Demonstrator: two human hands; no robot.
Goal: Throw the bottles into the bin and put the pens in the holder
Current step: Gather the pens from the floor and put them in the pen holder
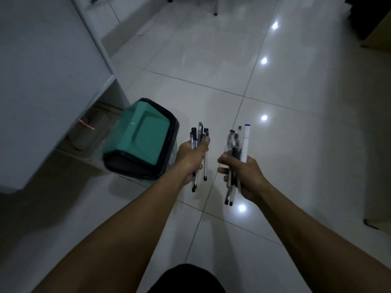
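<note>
Left hand (193, 158): fingers curled shut around a loose bundle of slim black-capped ballpoint pens with clear barrels (200, 151). The pens stand roughly upright, caps above the fist, tips hanging below it.

Right hand (243, 176): fingers closed on a second bundle of dark-capped clear pens (232, 144), together with one thicker white marker with a blue cap end (245, 144) on the outer side of the bunch. Tips project below the palm.

Both hands are held out over the glossy pale tiled floor (296, 144), near each other but apart, touching nothing else.

Bin: a low rectangular bin with a teal swing lid and black rim (143, 138) stands on the floor to the left of the left hand, just beside the corner of a white cabinet or desk side (42, 81). Lid appears closed; contents are hidden.

Bottles: none in view. Pen holder: not in view.

Step in hand, by judgement: the pen half of the task, with both bundles gathered and being carried. The bottle half looks either done or out of sight; it cannot be told which.

Next move calls for: finding the holder, bringing one bundle over its mouth with the pens aligned upright, and loosening the fingers only once the tips are inside, then the other hand. The loose grip on many thin barrels risks a pen slipping out.
</note>
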